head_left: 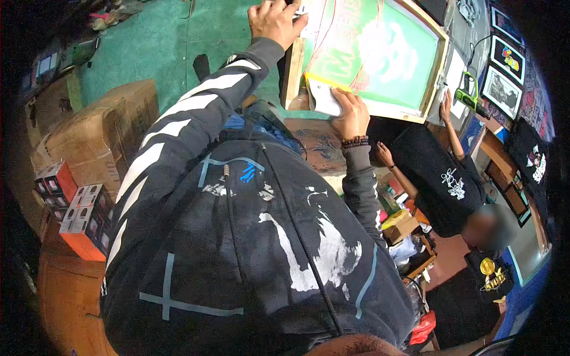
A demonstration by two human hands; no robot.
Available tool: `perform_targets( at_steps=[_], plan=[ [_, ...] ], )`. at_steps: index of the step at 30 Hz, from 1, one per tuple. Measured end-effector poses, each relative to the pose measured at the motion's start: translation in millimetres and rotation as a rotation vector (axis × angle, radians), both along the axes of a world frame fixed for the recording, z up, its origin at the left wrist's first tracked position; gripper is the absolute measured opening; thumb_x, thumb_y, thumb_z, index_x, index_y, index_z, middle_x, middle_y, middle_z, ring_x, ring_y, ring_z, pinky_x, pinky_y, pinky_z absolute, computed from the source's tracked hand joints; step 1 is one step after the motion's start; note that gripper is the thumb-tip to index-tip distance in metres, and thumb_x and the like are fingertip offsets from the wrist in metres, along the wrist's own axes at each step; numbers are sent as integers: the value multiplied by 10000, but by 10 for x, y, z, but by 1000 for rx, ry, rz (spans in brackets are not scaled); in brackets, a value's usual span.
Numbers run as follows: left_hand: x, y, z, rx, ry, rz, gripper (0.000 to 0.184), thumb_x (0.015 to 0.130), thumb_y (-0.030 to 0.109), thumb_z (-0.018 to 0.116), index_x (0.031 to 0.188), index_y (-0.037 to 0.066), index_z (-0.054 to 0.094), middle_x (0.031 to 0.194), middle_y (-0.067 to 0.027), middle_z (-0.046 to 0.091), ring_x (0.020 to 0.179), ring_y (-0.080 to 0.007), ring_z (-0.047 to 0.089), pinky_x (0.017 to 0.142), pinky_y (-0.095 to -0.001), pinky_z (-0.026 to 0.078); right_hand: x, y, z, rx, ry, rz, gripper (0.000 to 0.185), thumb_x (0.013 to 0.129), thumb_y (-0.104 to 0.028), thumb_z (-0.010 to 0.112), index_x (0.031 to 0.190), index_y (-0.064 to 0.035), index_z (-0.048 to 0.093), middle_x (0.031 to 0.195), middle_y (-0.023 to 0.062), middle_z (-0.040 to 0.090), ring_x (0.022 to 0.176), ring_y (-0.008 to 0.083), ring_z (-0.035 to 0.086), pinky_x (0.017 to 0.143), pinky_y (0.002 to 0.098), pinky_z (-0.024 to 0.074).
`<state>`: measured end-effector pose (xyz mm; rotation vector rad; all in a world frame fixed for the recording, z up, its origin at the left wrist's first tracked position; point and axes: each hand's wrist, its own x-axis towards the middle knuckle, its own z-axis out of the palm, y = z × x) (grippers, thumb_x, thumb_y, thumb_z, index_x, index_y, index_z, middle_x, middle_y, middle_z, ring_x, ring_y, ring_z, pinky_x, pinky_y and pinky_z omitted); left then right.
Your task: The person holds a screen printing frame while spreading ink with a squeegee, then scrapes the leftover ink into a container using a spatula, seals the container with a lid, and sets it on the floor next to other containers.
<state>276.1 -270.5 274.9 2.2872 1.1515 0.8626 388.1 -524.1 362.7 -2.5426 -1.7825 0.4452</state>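
Observation:
A wooden-framed screen [436,77] with green mesh and pale lettering and shapes lies at the top of the view. Near its lower left corner my right hand [352,114], with a beaded bracelet at the wrist, is closed on a white squeegee [324,98] that has a yellow edge touching the mesh. My left hand [274,22] is at the frame's upper left corner, its fingers bent over a small metal piece [301,10] that is partly hidden. Whether it grips this piece is unclear. Thin red lines run across the mesh.
Cardboard boxes [98,127] and small orange-and-black boxes [89,221] stand at the left. To the right, a person in black [436,172] has both hands near the table. A green tool [472,98] and framed pictures [502,89] are beyond.

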Motion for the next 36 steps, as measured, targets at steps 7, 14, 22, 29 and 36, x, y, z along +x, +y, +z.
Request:
perform_targets(
  at_steps=[7,14,22,29,36],
  plan=[
    [-53,34,-355,185,46,37,362,863,468,675,1114,220,756,886,-29,646,922,-244,592,880,-472,375,-21,-55,-55,30,27,39,597,635,9,676,1211,-146,667,1198,55,681,1060,295,619,871,413,504],
    [-61,119,-144,-34,122,-124,459,921,486,605,1250,172,666,989,-62,660,979,-282,600,888,-470,413,43,-55,78,2,65,55,602,650,12,657,1235,-121,618,1163,84,626,1109,300,585,991,472,419],
    [-243,421,52,-160,175,-332,449,942,465,588,1249,143,647,1050,-84,664,1027,-301,610,882,-464,458,41,-199,206,35,43,41,454,730,1,619,1165,-123,591,1133,78,603,1207,274,542,1113,560,318],
    [-523,1047,25,-306,178,-411,385,973,414,581,1178,105,685,1011,-95,667,978,-304,633,866,-431,487,-247,-348,176,-16,-80,-78,366,823,-30,598,1170,-145,619,1187,50,634,1229,250,552,1122,534,345],
    [-383,1799,-91,-312,180,-530,328,944,346,640,1154,99,696,968,-90,654,928,-274,641,838,-400,503,-505,-302,125,48,-204,-248,342,840,-28,584,1166,-128,612,1221,69,615,1270,257,531,1125,522,359]
  ],
)
